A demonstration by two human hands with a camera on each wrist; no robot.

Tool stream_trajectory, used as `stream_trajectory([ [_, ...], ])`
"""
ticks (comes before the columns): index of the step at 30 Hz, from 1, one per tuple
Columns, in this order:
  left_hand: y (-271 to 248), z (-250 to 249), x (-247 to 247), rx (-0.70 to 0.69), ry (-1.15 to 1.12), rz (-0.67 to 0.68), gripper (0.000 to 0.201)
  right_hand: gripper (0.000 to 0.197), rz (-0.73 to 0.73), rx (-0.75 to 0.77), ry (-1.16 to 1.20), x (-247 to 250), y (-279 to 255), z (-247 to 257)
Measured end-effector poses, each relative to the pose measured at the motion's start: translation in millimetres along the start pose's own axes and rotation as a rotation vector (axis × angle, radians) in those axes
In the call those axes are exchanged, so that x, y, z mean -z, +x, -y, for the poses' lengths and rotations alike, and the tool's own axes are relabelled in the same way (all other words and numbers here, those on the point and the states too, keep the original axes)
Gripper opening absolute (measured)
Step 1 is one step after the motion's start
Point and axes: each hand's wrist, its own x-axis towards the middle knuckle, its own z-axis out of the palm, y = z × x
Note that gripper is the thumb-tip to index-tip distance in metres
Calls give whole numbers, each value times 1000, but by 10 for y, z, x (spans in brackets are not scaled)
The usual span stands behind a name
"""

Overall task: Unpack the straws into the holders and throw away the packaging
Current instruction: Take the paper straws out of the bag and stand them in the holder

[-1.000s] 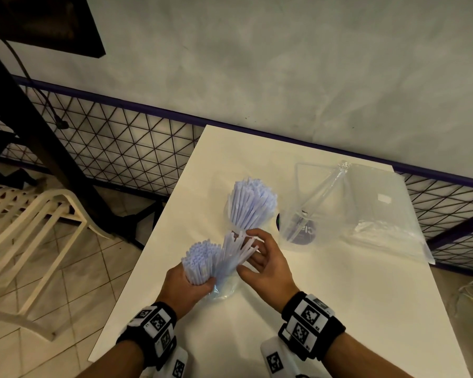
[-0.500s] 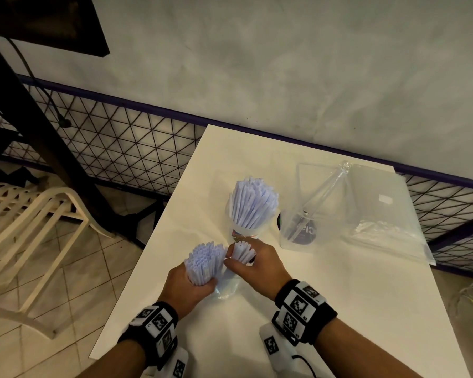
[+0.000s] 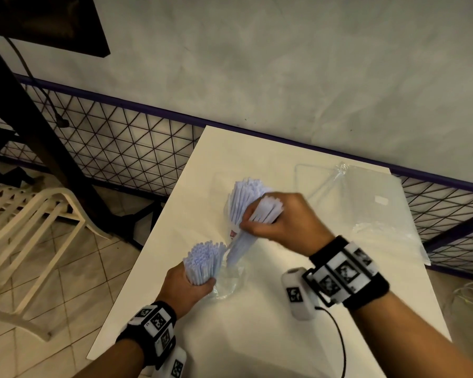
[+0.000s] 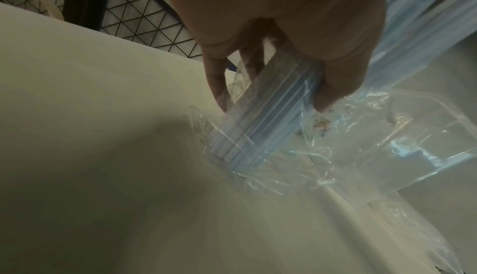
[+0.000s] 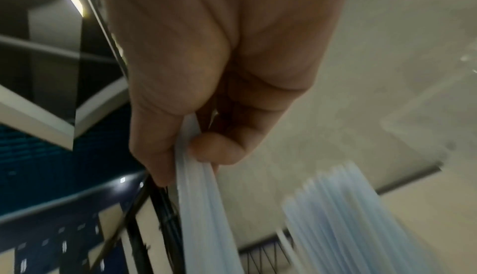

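Note:
On the white table [image 3: 257,336] my left hand [image 3: 200,282] grips a bundle of pale blue straws [image 3: 202,261] that stands upright in its crumpled clear packaging [image 3: 231,279]. In the left wrist view the fingers [image 4: 333,86] curl round the wrapped straws [image 4: 268,119]. My right hand [image 3: 257,222] grips a smaller bunch of straws [image 3: 266,211], raised and tilted just in front of a holder packed with straws [image 3: 243,192]. The right wrist view shows the thumb and fingers pinching that bunch [image 5: 201,197], with the holder's straws [image 5: 348,207] blurred beside it.
A large clear plastic bag [image 3: 380,214] lies at the table's back right. A wire mesh fence [image 3: 120,148] and a grey wall stand behind the table. A white plastic chair [image 3: 25,214] and a dark post [image 3: 38,132] are on the left, beyond the table's left edge.
My right hand closed on a small bunch of straws from the packaged bundle and lifted it up and away, towards the filled holder. My left hand kept its hold on the bundle.

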Motion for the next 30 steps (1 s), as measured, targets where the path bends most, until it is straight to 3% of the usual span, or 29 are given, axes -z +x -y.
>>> stream_trajectory([
  [6,-1,2,2,6,-24,7,41,5,-140,28,-8,594,243,200],
  [12,9,17,-7,2,-41,-1,41,10,-101,-64,-98,415,459,-214],
  [15,9,24,-10,7,-47,0,41,37,-81,-126,-154,214,480,-423],
  [18,7,24,-14,11,-47,0,42,83,-263,-104,-117,79,483,-517],
  [20,18,35,-16,16,-43,1,41,94,-342,-46,-65,8,491,-529],
  [22,28,50,-18,17,-32,1,40,87,-316,31,-113,-66,493,-559],
  [26,39,72,-25,11,-25,-4,40,57,-85,161,-496,-281,456,-681],
  [30,46,83,-24,10,-37,4,44,61,26,121,-661,-426,409,-760],
])
